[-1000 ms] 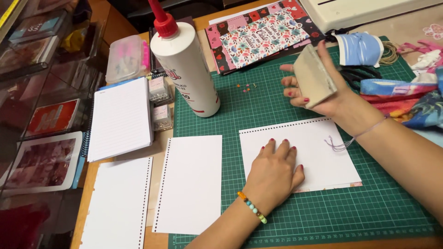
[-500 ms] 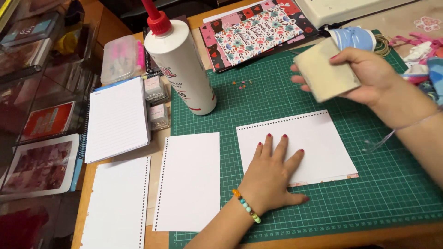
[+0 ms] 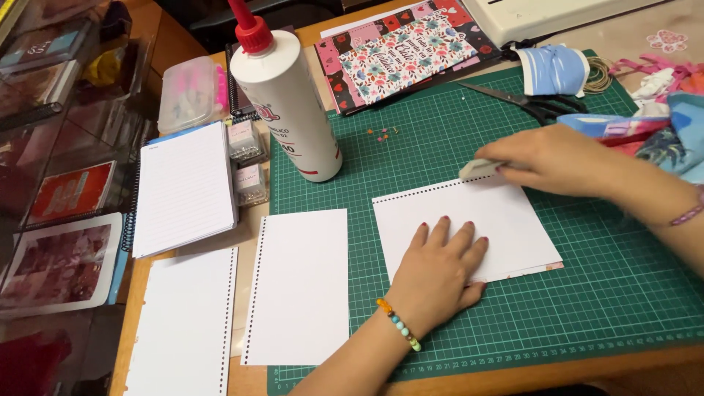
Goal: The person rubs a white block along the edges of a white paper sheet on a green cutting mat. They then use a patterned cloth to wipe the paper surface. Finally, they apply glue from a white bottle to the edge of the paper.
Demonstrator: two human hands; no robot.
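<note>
My left hand [image 3: 438, 273] lies flat, fingers spread, on a white punched sheet [image 3: 506, 220] that rests on the green cutting mat [image 3: 587, 293]. My right hand [image 3: 557, 158] grips a small flat beige block [image 3: 478, 169] and holds it down on the sheet's top edge. A beaded bracelet circles my left wrist. A second white punched sheet [image 3: 301, 286] lies to the left, half on the mat.
A tall white glue bottle [image 3: 286, 95] with a red nozzle stands at the mat's back left. Scissors [image 3: 524, 99], a floral cover [image 3: 407, 55], ribbons and fabric sit behind. A lined notepad [image 3: 183, 187] and another punched sheet [image 3: 187, 323] lie left on the wooden table.
My right hand came down from mid-air with the beige block and now presses it on the sheet's top edge. My left hand stayed flat on the sheet.
</note>
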